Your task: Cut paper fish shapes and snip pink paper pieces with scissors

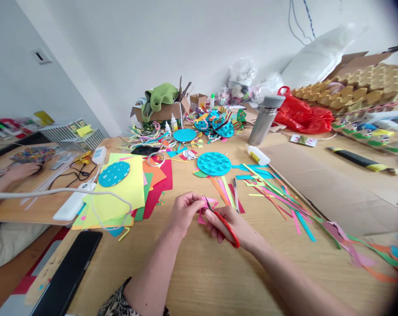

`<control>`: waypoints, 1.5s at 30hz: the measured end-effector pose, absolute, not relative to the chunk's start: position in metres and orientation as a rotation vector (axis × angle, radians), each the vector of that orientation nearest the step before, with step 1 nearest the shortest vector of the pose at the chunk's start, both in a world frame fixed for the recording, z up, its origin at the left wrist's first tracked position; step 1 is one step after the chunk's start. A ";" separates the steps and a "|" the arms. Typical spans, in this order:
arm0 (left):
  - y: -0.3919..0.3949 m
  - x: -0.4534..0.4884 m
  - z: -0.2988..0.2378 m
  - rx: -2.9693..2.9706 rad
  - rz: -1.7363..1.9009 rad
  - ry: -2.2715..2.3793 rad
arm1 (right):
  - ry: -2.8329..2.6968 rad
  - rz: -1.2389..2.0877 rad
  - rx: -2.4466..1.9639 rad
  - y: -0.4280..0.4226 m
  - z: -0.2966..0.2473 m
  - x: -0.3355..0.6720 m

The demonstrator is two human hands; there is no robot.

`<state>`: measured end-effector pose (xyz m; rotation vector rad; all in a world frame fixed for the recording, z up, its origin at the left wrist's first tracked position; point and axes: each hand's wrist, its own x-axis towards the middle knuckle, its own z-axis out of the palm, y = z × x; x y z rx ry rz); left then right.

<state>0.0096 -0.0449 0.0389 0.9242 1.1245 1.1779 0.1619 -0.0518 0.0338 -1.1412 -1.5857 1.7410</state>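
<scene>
My left hand [185, 210] pinches a small piece of pink paper [209, 202] near the front middle of the wooden table [192, 272]. My right hand [230, 226] grips red-handled scissors [226, 227], whose blades point up-left into the pink paper. Both hands hover just above the tabletop, close together. A teal woven paper disc [214, 163] lies beyond them, and coloured paper strips [278, 197] are scattered to the right.
A stack of coloured paper sheets [126, 188] with a teal oval lies to the left. A steel bottle [264, 120], glue bottle [258, 155], red bag [302, 116] and cardboard boxes [162, 109] stand behind. A black tablet [69, 274] lies front left. Another person's hand [19, 172] rests far left.
</scene>
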 end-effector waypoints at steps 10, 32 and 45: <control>-0.046 0.010 0.043 0.920 1.160 1.111 | -1.569 1.761 -1.182 -0.051 0.031 0.162; -0.046 0.010 0.045 0.911 1.135 1.053 | -1.588 1.755 -1.186 -0.051 0.031 0.162; -0.047 0.012 0.048 0.910 1.161 1.062 | -1.578 1.743 -1.191 -0.052 0.037 0.161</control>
